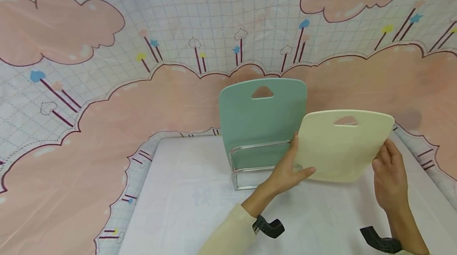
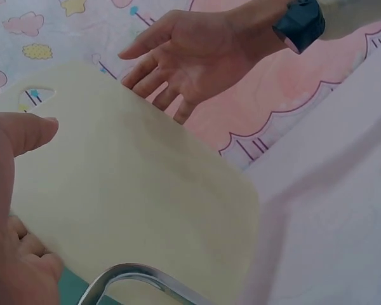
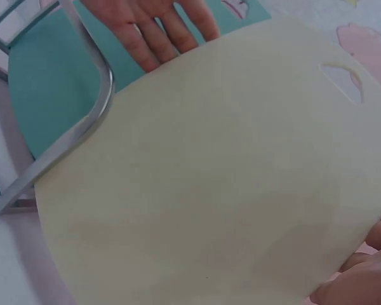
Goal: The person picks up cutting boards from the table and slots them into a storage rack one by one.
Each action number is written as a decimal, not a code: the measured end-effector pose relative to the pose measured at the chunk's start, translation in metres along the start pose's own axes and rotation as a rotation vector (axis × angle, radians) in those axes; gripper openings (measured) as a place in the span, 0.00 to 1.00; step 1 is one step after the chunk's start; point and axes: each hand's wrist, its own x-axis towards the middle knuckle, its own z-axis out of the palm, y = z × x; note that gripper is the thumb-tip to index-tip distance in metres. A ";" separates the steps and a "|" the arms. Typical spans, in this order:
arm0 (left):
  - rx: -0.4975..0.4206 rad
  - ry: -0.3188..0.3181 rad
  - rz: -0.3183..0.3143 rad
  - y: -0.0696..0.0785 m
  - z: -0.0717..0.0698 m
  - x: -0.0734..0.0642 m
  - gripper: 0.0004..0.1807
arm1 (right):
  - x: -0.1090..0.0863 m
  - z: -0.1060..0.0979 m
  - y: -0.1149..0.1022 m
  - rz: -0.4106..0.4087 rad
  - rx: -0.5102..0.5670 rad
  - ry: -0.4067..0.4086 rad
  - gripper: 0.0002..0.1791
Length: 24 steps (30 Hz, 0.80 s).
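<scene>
A cream cutting board (image 1: 344,148) is held between both hands, with its slotted end up. At its left edge my left hand (image 1: 285,169) grips it; in the head view the thumb lies over the lower left corner and the fingers go behind the edge. My right hand (image 1: 392,179) holds the right edge; the left wrist view shows the fingers at that edge and the thumb apart from it. A green cutting board (image 1: 262,124) stands upright in a metal wire rack (image 1: 260,169), beside my left hand. Part of the rack is hidden behind that hand.
The rack stands on a white tabletop (image 1: 178,191). Behind it hangs a printed cloth (image 1: 178,104) with pink clouds. A black strap device (image 1: 269,227) sits on my left wrist, and a similar strap device (image 1: 382,241) is on the right.
</scene>
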 end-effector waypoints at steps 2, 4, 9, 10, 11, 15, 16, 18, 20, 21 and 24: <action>0.012 0.015 -0.004 0.001 -0.001 -0.003 0.51 | -0.001 0.003 0.001 0.002 0.028 0.004 0.32; 0.024 0.029 0.000 0.002 -0.002 -0.004 0.51 | -0.001 0.004 0.003 0.004 0.056 0.003 0.32; 0.034 0.063 0.011 0.000 -0.002 -0.008 0.52 | -0.002 0.007 0.006 0.010 0.087 -0.013 0.32; 0.035 0.070 0.015 0.000 -0.003 -0.009 0.52 | -0.001 0.008 0.007 0.010 0.080 -0.014 0.32; 0.034 0.075 0.018 0.000 -0.003 -0.010 0.52 | -0.001 0.009 0.007 0.012 0.078 -0.015 0.32; 0.034 0.092 0.024 0.000 -0.004 -0.013 0.52 | 0.000 0.011 0.008 0.017 0.065 -0.024 0.32; 0.034 0.095 0.022 0.001 -0.005 -0.013 0.53 | 0.000 0.012 0.008 0.020 0.056 -0.027 0.32; 0.035 0.102 0.023 0.001 -0.005 -0.014 0.53 | 0.000 0.014 0.007 0.025 0.040 -0.034 0.33; 0.036 0.104 0.023 0.001 -0.007 -0.016 0.53 | 0.000 0.015 0.007 0.031 0.024 -0.043 0.33; 0.038 0.103 0.024 0.002 -0.008 -0.017 0.53 | 0.001 0.015 0.007 0.033 0.016 -0.047 0.34; 0.040 0.097 0.014 0.003 -0.011 -0.019 0.52 | 0.001 0.017 0.007 0.035 -0.004 -0.062 0.34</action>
